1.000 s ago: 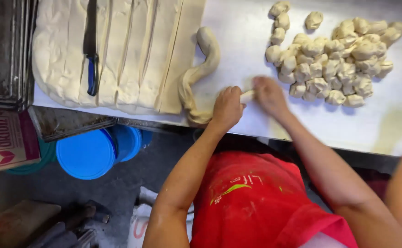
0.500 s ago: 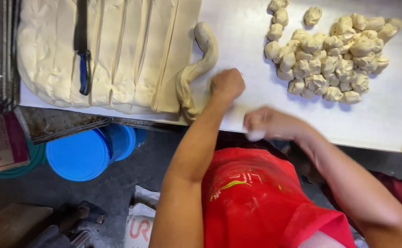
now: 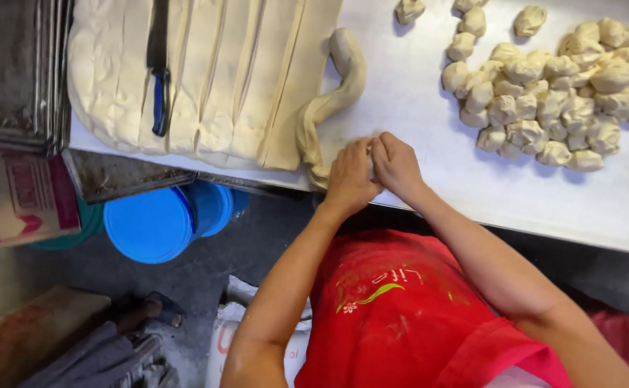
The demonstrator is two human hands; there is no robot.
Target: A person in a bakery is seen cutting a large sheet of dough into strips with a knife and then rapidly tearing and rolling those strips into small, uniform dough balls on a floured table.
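Pinching the near end of a soft, pale dough rope [image 3: 329, 100], the left hand [image 3: 349, 176] and right hand [image 3: 395, 167] sit pressed knuckle to knuckle at the front edge of the white table [image 3: 415, 93], fingers curled shut around the dough so the piece between them is mostly hidden. From the hands the rope runs toward 12 o'clock in a lumpy, wavy curve, touching the right side of a wide, flat dough sheet [image 3: 207, 79] cut into long parallel strips with a faintly floured, dimpled surface. A knife [image 3: 159, 72] with a dark blade and blue handle lies across the sheet at about 10 o'clock. At 2 o'clock, well apart from the hands, a heap of small, knobbly dough pieces [image 3: 551, 93] spreads over the smooth tabletop. Stacked grey metal trays [image 3: 13, 72] rest at 9 o'clock, and blue round lids [image 3: 158, 223] sit below the table edge at 8 o'clock.
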